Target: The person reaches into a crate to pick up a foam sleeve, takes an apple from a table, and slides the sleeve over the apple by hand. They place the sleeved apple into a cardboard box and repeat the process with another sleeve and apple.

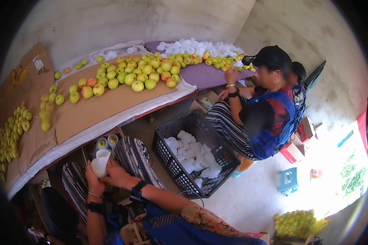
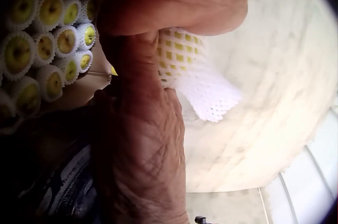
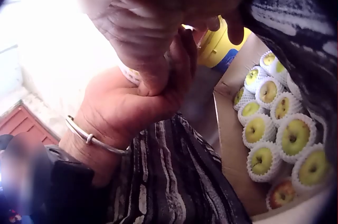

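Holding: the left hand [image 1: 93,179] and the right hand [image 1: 119,176] had one netted apple [image 1: 99,166] between them, over the lap.
Left hand: bent round the side of the apple.
Right hand: bent in close, gripping the low end – I could not see all its fingertips.
White net: it hugged the yellow-green fruit, and its loose end [image 2: 214,100] stuck out past it.
Box: a brown box [image 3: 227,145] sat by the striped legs [image 1: 137,157], with rows of apples in white nets [image 3: 296,135] inside.
Table: lots of green and yellow apples, some with red on them [image 1: 137,77], lay on flat cardboard [image 1: 86,116].
Purple sheet: the sheet [image 1: 202,77] was farther along the table, with a heap of white nets [image 1: 208,47] at its back and more apples in front.
Black crate: the crate [image 1: 171,171] stood on the floor, with white nets [image 1: 192,153] in it.
Other person: a person in a black cap [image 1: 274,57] and a blue vest [image 1: 267,141] sat past the crate, one hand up near the table.
Floor: a blue stool [image 1: 288,181] stood there – and a bag of yellow-green fruit [image 1: 295,223] lay near it.
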### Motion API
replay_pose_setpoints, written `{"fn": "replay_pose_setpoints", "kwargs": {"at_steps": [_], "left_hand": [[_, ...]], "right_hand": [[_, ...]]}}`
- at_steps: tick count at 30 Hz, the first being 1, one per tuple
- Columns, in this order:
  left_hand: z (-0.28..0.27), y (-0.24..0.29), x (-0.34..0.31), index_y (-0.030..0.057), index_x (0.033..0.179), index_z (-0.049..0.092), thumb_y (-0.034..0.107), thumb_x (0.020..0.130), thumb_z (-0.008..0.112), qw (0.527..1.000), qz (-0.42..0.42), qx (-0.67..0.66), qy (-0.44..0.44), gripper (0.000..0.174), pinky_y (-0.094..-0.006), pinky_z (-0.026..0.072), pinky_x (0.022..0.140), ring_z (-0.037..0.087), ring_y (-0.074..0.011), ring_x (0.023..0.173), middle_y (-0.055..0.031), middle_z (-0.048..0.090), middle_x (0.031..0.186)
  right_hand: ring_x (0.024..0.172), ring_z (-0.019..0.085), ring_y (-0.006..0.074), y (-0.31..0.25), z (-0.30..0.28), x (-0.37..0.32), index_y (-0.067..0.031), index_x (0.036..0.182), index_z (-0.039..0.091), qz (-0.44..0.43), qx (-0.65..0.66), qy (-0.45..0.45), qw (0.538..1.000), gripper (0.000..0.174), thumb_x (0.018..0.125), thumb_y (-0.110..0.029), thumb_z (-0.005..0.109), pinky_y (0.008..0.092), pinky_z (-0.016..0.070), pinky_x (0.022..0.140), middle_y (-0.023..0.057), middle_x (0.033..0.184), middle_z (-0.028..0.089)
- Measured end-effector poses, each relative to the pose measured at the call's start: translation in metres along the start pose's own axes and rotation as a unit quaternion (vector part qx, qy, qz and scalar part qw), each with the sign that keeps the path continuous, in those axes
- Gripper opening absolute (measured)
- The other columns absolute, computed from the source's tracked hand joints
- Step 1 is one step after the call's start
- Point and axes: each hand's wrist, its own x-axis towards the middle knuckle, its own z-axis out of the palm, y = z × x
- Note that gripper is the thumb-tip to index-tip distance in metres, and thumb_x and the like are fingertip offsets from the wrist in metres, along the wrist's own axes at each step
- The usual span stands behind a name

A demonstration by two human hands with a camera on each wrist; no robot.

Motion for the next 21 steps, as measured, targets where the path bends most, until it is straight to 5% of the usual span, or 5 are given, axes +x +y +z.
{"fn": "replay_pose_setpoints", "kwargs": {"at_steps": [2, 6, 11, 16, 21], "left_hand": [[-0.004, -0.002, 0.002, 0.0071, 0.109, 0.063, 0.040, 0.101, 0.043, 1.000, 0.006, 0.016, -0.008, 0.039, -0.0368, 0.0553, 0.081, 0.069, -0.0222, 0.090, -0.0062, 0.069, 0.101], [-0.005, -0.002, -0.001, 0.0084, 0.109, 0.063, 0.040, 0.101, 0.043, 0.999, 0.030, 0.007, 0.019, 0.038, -0.0377, 0.0557, 0.081, 0.069, -0.0213, 0.089, -0.0058, 0.069, 0.100], [0.000, 0.003, 0.003, 0.0113, 0.104, 0.062, 0.040, 0.102, 0.042, 0.995, 0.067, -0.014, 0.075, 0.035, -0.0358, 0.0556, 0.068, 0.069, -0.0183, 0.081, -0.0042, 0.069, 0.093], [0.012, 0.008, -0.006, 0.0012, 0.100, 0.062, 0.037, 0.102, 0.037, 0.982, 0.110, 0.076, 0.134, 0.044, -0.0321, 0.0532, 0.061, 0.067, -0.0188, 0.074, -0.0097, 0.067, 0.088], [0.023, 0.012, -0.016, 0.0011, 0.099, 0.061, 0.037, 0.100, 0.035, 0.975, 0.108, 0.123, 0.153, 0.044, -0.0321, 0.0505, 0.050, 0.064, -0.0183, 0.068, -0.0109, 0.064, 0.085]], "right_hand": [[0.120, 0.053, 0.0439, -0.021, -0.024, -0.001, 0.0058, 0.141, 0.034, 0.109, 0.065, -0.092, 0.988, 0.085, 0.076, -0.027, 0.078, 0.0440, 0.0434, 0.102, 0.0316, 0.127, 0.054], [0.110, 0.062, 0.0388, -0.018, -0.024, 0.002, 0.0008, 0.140, 0.037, 0.094, 0.151, -0.121, 0.977, 0.078, 0.078, -0.024, 0.076, 0.0412, 0.0505, 0.091, 0.0277, 0.120, 0.061], [0.122, 0.057, 0.0356, -0.016, -0.027, -0.002, -0.0019, 0.144, 0.033, 0.054, 0.158, -0.038, 0.985, 0.086, 0.074, -0.019, 0.080, 0.0415, 0.0463, 0.101, 0.0251, 0.127, 0.059], [0.098, 0.063, 0.0168, -0.020, -0.031, -0.006, -0.0015, 0.120, 0.058, -0.041, 0.203, 0.168, 0.964, 0.034, 0.086, 0.003, 0.063, 0.0273, 0.0516, 0.075, 0.0110, 0.107, 0.062], [0.093, 0.058, 0.0241, -0.043, -0.046, -0.010, -0.0014, 0.112, 0.060, -0.096, 0.042, 0.260, 0.960, 0.030, 0.085, -0.006, 0.070, 0.0345, 0.0481, 0.074, 0.0125, 0.107, 0.059]]}}
